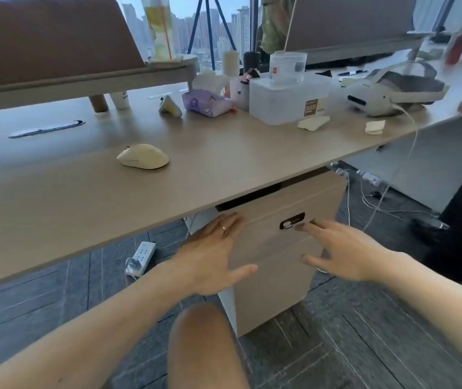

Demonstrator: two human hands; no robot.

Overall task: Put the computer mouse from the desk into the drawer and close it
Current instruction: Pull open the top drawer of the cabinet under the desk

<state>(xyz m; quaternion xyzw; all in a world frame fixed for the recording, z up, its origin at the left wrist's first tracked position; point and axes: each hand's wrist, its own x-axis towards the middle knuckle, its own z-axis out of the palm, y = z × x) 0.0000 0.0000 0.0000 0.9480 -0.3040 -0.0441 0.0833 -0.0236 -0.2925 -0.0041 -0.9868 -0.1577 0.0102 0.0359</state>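
Left grip (213, 256): fingers spread, empty, palm toward the drawer (277, 220) front at the pedestal's left edge; contact not resolvable. Right grip (344, 252): likewise spread and empty, fingertips just beside the dark lock plate (292, 220). A bare knee (204, 341) covers the pedestal's lower left corner. The drawer's top edge is hidden under the worktop (84, 197); a dark gap shows there. Computer mouse (143, 156) lies on the worktop, well apart from both hands. Farther back: translucent box (286, 99), headset (387, 94), partly blurred.
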